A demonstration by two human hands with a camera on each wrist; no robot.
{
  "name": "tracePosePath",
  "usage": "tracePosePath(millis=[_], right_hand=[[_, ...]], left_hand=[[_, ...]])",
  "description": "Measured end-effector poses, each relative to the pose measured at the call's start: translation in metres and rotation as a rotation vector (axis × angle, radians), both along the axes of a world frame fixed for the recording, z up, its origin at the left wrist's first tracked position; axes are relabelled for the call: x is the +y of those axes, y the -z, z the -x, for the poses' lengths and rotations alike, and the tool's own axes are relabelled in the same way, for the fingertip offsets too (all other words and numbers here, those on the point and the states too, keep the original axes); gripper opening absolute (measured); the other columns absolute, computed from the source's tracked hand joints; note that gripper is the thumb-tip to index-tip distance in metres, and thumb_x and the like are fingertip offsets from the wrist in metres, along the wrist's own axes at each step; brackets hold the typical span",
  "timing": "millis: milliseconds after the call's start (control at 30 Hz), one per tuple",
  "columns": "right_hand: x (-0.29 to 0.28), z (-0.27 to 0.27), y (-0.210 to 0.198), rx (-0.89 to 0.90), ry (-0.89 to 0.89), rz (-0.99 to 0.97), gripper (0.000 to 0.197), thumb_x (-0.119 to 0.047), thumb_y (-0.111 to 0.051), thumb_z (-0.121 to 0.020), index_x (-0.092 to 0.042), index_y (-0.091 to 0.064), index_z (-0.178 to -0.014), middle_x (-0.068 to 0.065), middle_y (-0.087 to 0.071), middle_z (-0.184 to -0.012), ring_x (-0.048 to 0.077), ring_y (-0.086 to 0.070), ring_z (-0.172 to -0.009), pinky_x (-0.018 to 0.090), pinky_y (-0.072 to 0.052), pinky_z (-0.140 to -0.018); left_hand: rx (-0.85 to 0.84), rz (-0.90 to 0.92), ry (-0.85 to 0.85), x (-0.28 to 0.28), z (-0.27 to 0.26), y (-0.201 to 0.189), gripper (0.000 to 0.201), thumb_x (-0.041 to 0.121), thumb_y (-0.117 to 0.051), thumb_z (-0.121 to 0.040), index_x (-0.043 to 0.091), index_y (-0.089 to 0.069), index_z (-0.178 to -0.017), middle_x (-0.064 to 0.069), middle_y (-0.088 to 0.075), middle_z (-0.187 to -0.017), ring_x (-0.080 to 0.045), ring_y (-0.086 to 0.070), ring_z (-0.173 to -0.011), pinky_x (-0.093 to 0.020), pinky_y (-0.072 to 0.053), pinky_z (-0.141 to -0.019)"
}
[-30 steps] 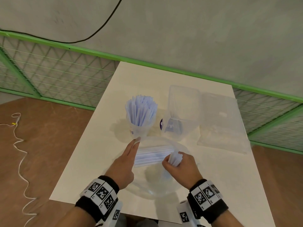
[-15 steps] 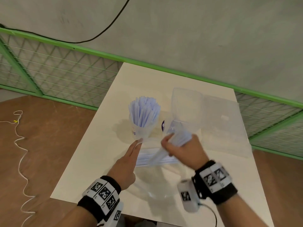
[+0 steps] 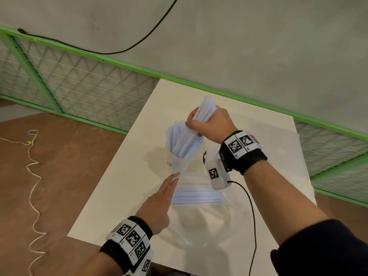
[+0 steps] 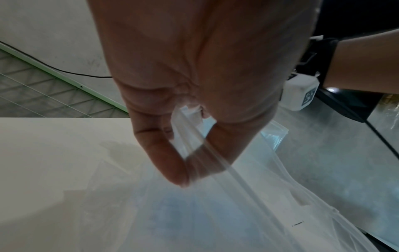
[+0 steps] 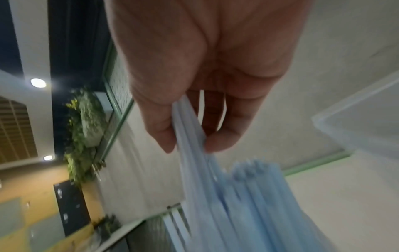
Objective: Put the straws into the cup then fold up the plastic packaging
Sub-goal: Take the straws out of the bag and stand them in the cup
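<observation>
A clear cup [image 3: 177,163] stands mid-table, packed with pale blue straws [image 3: 175,134]. My right hand [image 3: 194,126] grips a bundle of straws [image 3: 206,109] just above the cup, tilted, with the lower ends down among the ones in the cup. The right wrist view shows thumb and fingers [image 5: 224,138] curled round that bundle [image 5: 190,129]. The clear plastic bag [image 3: 201,222] lies flat in front of the cup with more straws [image 3: 196,196] inside. My left hand [image 3: 175,176] pinches the bag's edge [image 4: 194,145] between thumb and forefinger.
A clear plastic box [image 5: 356,129] lies to the right of the cup. The white table [image 3: 111,192] drops off at its left and near edges. A green mesh fence [image 3: 95,90] runs behind. The right wrist camera's black cable [image 3: 252,212] hangs over the bag.
My right hand has pulled a bundle of straws out of the bag and carried it up and away to the cup. My left hand has stayed at the bag's edge.
</observation>
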State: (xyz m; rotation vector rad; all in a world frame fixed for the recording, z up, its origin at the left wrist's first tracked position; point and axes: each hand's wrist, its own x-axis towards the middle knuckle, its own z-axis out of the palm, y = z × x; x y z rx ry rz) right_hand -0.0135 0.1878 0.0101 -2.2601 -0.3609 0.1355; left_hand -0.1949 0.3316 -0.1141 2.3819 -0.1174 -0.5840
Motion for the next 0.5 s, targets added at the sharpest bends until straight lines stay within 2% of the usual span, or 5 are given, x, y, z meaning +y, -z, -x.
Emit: tracePosePath(millis=[67,167,267,400,500], right_hand=[[0.004,-0.001,0.016,-0.016,-0.052,0.055,0.022,-0.032,-0.08,-0.076,-0.02,-0.073,-0.093,-0.003,-0.072,-0.098,0.013,-0.067,-0.089,0.037,-0.056,-0.084],[0.004,-0.002,0.03,-0.061,-0.115,0.126,0.064,-0.048,-0.087,-0.063,-0.033,-0.062,-0.119,-0.003,-0.053,-0.126,0.022,-0.047,-0.122,0.038,-0.041,-0.105],[-0.004,-0.001,0.025,-0.131,-0.069,0.038,0.096,-0.055,-0.088,-0.057,-0.033,-0.043,-0.139,-0.002,-0.035,-0.142,0.021,-0.035,-0.131,0.043,-0.035,-0.111],[-0.013,0.02,0.02,-0.336,0.062,-0.157,0.085,-0.058,-0.071,-0.077,-0.024,-0.035,-0.145,-0.003,-0.029,-0.152,0.018,-0.032,-0.14,0.048,-0.035,-0.112],[-0.014,0.04,0.032,-0.435,-0.06,0.063,0.077,-0.054,-0.052,-0.092,-0.014,-0.025,-0.153,0.001,-0.02,-0.162,0.017,-0.017,-0.149,0.039,-0.019,-0.12]], left_hand=[[0.002,-0.007,-0.003,0.0,0.0,-0.001,0.108,-0.015,-0.042,-0.071,0.037,0.008,-0.151,0.041,0.023,-0.144,-0.018,-0.058,-0.071,-0.03,-0.054,-0.073],[-0.005,-0.017,-0.005,0.0,-0.001,-0.002,0.107,-0.014,-0.042,-0.071,0.035,0.007,-0.152,0.036,0.022,-0.15,-0.018,-0.059,-0.075,-0.029,-0.053,-0.072],[-0.011,-0.026,0.002,0.001,-0.001,-0.002,0.106,-0.014,-0.042,-0.071,0.035,0.006,-0.152,0.038,0.023,-0.148,-0.018,-0.058,-0.072,-0.027,-0.052,-0.068],[-0.014,-0.034,0.014,0.002,-0.001,-0.002,0.106,-0.014,-0.042,-0.071,0.035,0.006,-0.152,0.038,0.022,-0.148,-0.021,-0.06,-0.073,-0.032,-0.054,-0.073],[-0.012,-0.038,0.014,0.001,-0.001,-0.005,0.106,-0.014,-0.042,-0.072,0.036,0.007,-0.152,0.045,0.028,-0.141,-0.021,-0.061,-0.079,-0.032,-0.054,-0.076]])
